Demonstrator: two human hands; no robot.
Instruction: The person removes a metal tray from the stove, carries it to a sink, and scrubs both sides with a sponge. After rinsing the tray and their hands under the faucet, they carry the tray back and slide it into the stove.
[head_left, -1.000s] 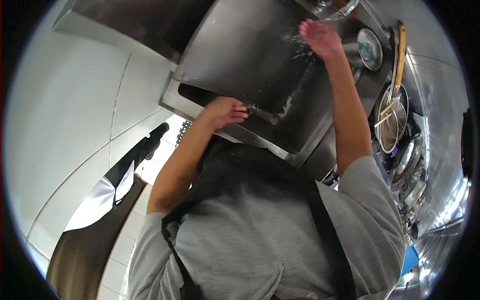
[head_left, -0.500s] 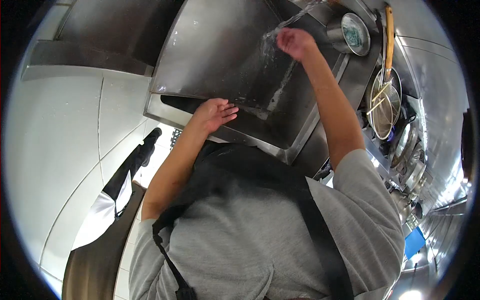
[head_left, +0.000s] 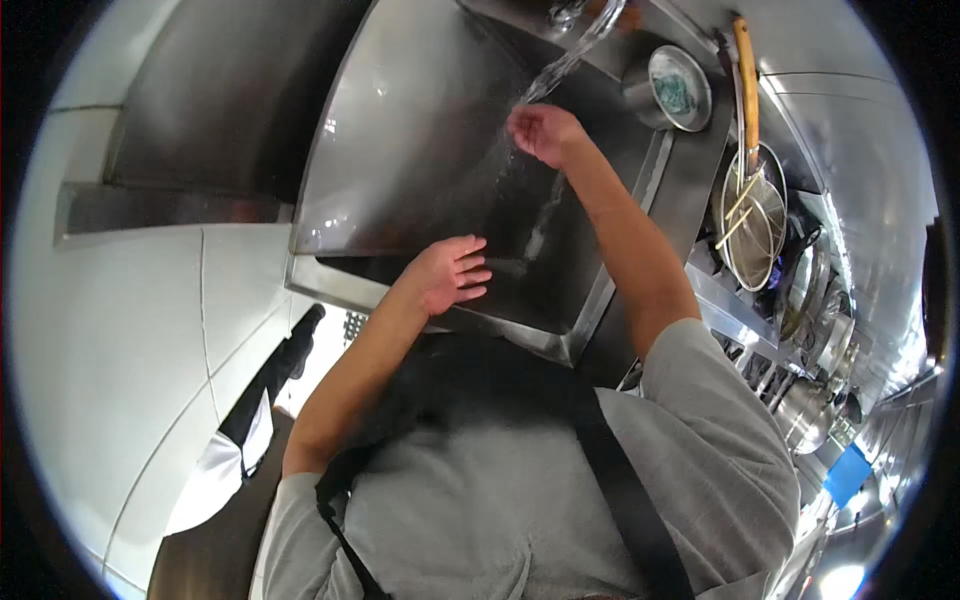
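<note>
My right hand (head_left: 543, 134) is at the running water (head_left: 565, 72), which falls into the steel sink (head_left: 420, 130). Its fingers are loosely bent, and no object shows in it. Over the sink's near edge hovers my left hand (head_left: 455, 276), fingers spread and holding nothing. A steel pot (head_left: 640, 97) stands on the rim to the right of my right hand, with a greenish scouring pad (head_left: 676, 92) inside. Part of the faucet (head_left: 566, 14) shows at the top.
Mesh strainers (head_left: 752, 230), one with a wooden handle (head_left: 746, 90), lie to the right of the sink. Farther along are pots and lids (head_left: 803, 415) and a blue object (head_left: 847, 475). A white tiled surface (head_left: 150, 330) is at the left.
My view has shifted, so more of the faucet shows. My right hand stays at the water. The left hand has spread its fingers and reaches a little farther over the sink.
</note>
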